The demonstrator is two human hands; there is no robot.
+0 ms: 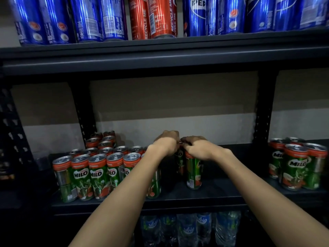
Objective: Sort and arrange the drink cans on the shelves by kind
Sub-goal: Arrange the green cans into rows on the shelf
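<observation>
Both my arms reach forward onto the dark metal middle shelf (204,196). My right hand (199,148) is curled over the silver top of a slim green Milo can with a red-orange band (193,172), which stands upright on the shelf a little right of centre, apart from the other groups. My left hand (167,142) is just beside the right, fingers curled down over the top of a second green Milo can (180,164) that stands just behind and left of the first; most of that can is hidden by my wrists, so I cannot tell how firm the grip is. To the left, a block of upright green Milo cans (92,175) fills the shelf in rows from the near edge back toward the far wall, partly behind my left forearm. At the far right of the shelf stands a smaller cluster of the same green Milo cans (297,166). On the upper shelf (160,56), shiny blue Pepsi cans (71,20) stand on the left, two red cola cans (153,18) in the middle, and more blue Pepsi cans (249,15) on the right. Below, clear plastic water bottles with blue labels (188,229) stand in the dim lower tier.
</observation>
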